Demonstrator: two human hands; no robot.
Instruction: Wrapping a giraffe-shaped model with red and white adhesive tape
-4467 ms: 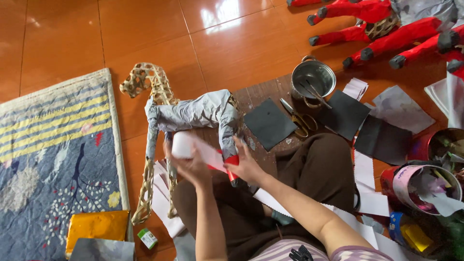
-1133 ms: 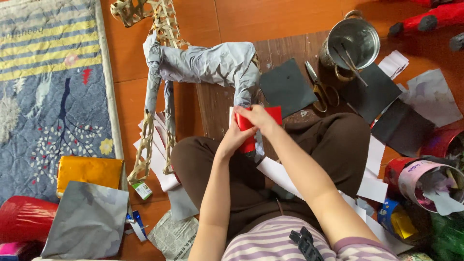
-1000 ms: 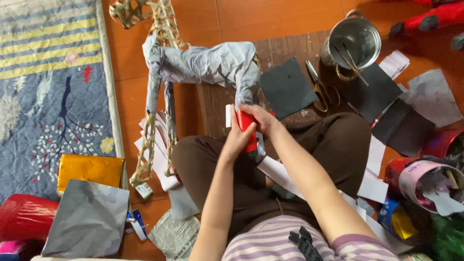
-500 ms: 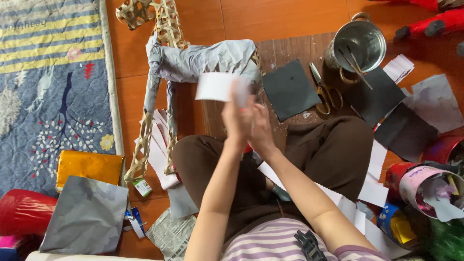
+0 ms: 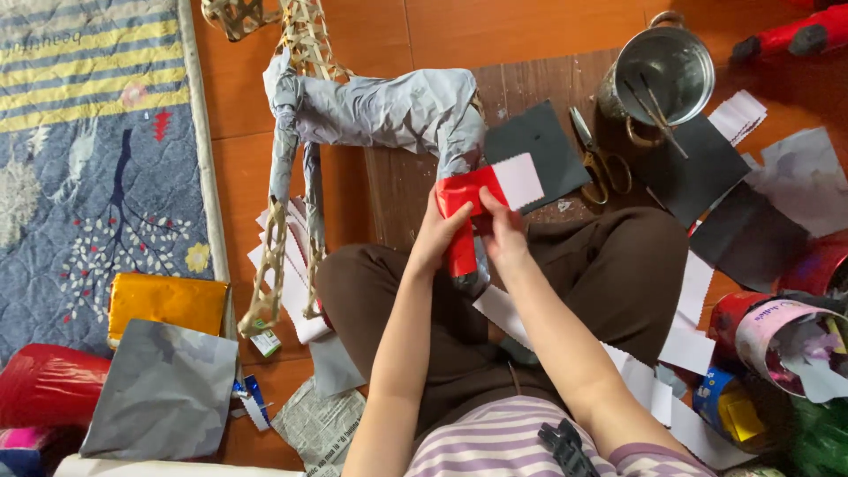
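A woven animal frame [image 5: 291, 132] lies on the floor, its body wrapped in grey paper [image 5: 380, 110]. My left hand [image 5: 439, 231] and my right hand [image 5: 502, 234] press a red paper strip [image 5: 461, 216] around the frame's hind leg. The strip's white underside [image 5: 518, 179] sticks up to the right. Both hands sit over my lap, above my brown trousers.
A metal pot [image 5: 664, 71] with sticks, scissors [image 5: 599, 159] and dark paper squares [image 5: 534, 150] lie on a brown board [image 5: 406, 190]. White strips [image 5: 287, 283] surround my legs. A patterned rug [image 5: 97, 150], gold foil [image 5: 166, 305], grey sheet [image 5: 163, 393] and red roll [image 5: 44, 384] lie left; tins [image 5: 777, 340] right.
The paper piece, held up white side showing half a second ago, has come down and now wraps red side out around the hind leg.
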